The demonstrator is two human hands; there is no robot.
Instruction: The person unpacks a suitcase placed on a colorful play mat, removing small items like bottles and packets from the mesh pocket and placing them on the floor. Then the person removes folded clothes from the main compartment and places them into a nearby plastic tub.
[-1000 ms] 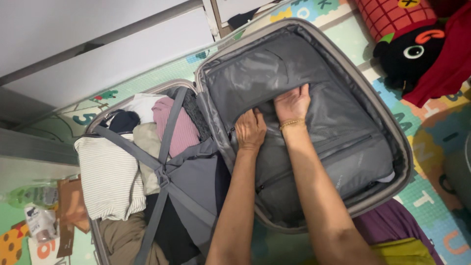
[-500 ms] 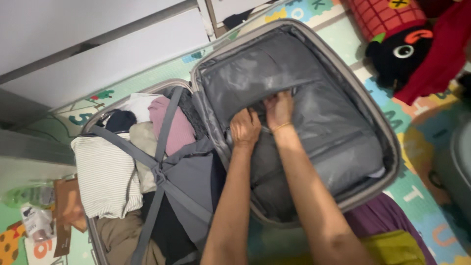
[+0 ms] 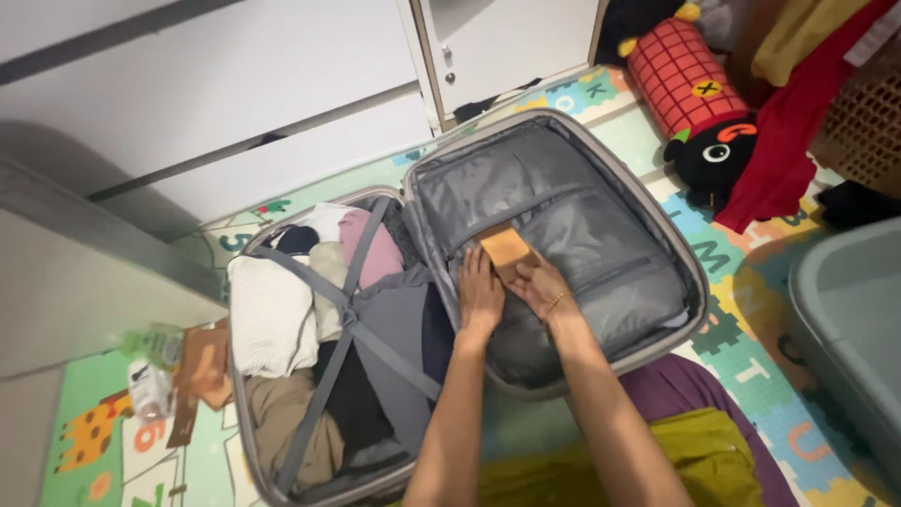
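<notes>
An open grey suitcase (image 3: 696,282) lies on a foam mat. Its left half holds folded clothes (image 3: 267,314) under crossed grey straps (image 3: 349,324). The right half is closed off by a grey zipped divider (image 3: 601,244). My right hand (image 3: 542,289) holds a small flat tan pouch (image 3: 507,250) against that divider, near the hinge. Just to the left of the pouch, my left hand (image 3: 481,293) rests flat on the divider's edge with nothing in it.
White cabinet fronts (image 3: 282,113) stand behind the case. A red and black plush toy (image 3: 694,103), red cloth (image 3: 788,141) and a wicker basket (image 3: 863,113) sit at the right, and a grey tub (image 3: 849,319) is nearer. Bottles (image 3: 150,390) lie at the left.
Both hands have drawn back from the divider's middle toward the hinge. The tan pouch, not seen earlier, is now in my right hand. The camera view has pulled back.
</notes>
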